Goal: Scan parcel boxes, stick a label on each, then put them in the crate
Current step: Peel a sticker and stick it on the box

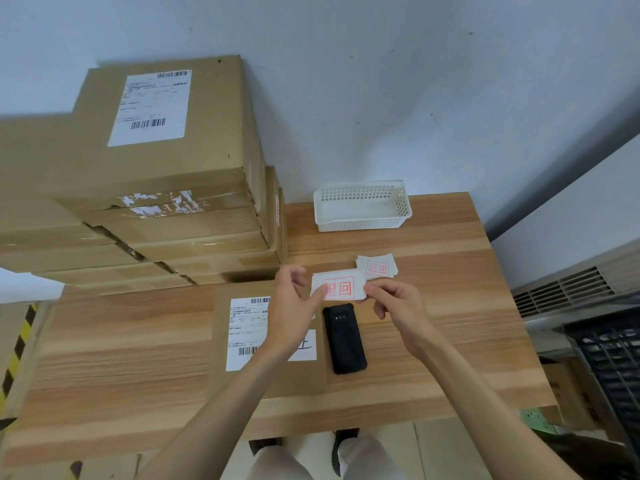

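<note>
**Label held in both hands above parcel and scanner**

Label (341,288): white slip with red framed characters, held in the air over the wooden table (433,306). Long axis runs left–right across the view, printed face up toward the camera, characters reading upright.

Left hand (294,303): thumb and fingers pinch the label's left end. Right hand (393,304): fingertips pinch the right end; the remaining fingers curl loosely beneath.

Parcel box (242,382): flat, lying on the table under the left forearm, long axis running away from the person. Shipping label (246,332) on its top face, barcode at both near and far ends. A second white patch beside it is partly hidden by the wrist; marking not legible.

Scanner (344,339): black handheld, flat on the table just right of the parcel, long axis near–far, camera end away.

Stack of spare labels (377,268): on the table behind the held one.

White basket (363,206): at the table's far edge by the wall.

Stack of parcel boxes (156,174): far left of the table.

Dark crate (609,362): below, right of the table; contents unclear.
</note>
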